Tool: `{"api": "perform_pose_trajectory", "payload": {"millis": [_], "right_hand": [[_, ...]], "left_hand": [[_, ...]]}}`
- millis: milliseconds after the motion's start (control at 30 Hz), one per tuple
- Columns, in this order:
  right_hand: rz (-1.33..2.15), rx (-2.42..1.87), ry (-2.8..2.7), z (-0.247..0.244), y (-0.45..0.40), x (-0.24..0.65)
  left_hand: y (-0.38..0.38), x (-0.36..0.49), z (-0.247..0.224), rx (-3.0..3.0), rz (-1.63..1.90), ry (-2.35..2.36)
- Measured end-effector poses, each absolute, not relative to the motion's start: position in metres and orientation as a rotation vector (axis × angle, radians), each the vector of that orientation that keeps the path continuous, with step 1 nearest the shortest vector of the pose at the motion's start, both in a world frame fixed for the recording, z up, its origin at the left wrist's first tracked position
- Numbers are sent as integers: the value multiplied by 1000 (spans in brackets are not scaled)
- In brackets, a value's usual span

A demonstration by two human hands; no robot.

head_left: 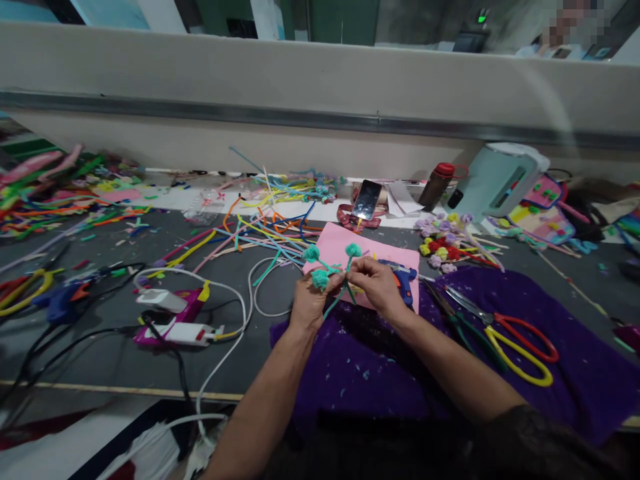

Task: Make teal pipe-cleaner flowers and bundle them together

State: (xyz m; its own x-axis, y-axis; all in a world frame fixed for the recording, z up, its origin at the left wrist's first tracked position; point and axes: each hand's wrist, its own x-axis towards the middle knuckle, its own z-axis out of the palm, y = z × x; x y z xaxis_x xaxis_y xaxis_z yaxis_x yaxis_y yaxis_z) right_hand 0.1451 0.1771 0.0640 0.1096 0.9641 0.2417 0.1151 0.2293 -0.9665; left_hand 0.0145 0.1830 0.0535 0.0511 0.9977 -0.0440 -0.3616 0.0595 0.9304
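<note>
Both hands meet above a pink sheet (333,241) at the middle of the table. Between them is a teal pipe-cleaner flower sprig (320,279) with several fluffy heads and thin stems hanging down. My left hand (309,303) is closed around the stems below the heads. My right hand (375,283) pinches the same sprig from the right, by the stem of one head; the exact fingertip contact is too small to tell. Just right of my right hand, a blue glue gun (404,277) lies on the pink sheet. A purple cloth (360,387) spreads beneath my forearms.
Right of the hands lie red-and-yellow scissors (520,340) and dark green pliers (463,327). Pipe cleaners (270,230), a phone (367,199), a bottle (436,188) and a kettle (500,180) stand or lie behind. A power strip (173,320) with trailing cables and another glue gun (63,301) are left.
</note>
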Motion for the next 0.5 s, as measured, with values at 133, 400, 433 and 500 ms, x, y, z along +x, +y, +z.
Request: {"api": "perform_pose_trajectory", "payload": {"millis": [133,400,433,500], "right_hand": [[820,-1113,-1308,59,179,146],[876,-1046,-1280,57,178,145],[919,-1036,-1273,57,178,145],[1025,-1021,-1266,60,177,145]], "left_hand": [[183,15,50,842,1241,874],[182,17,54,755,1225,766],[182,17,55,739,1221,766],[182,17,56,709,1212,770]]}}
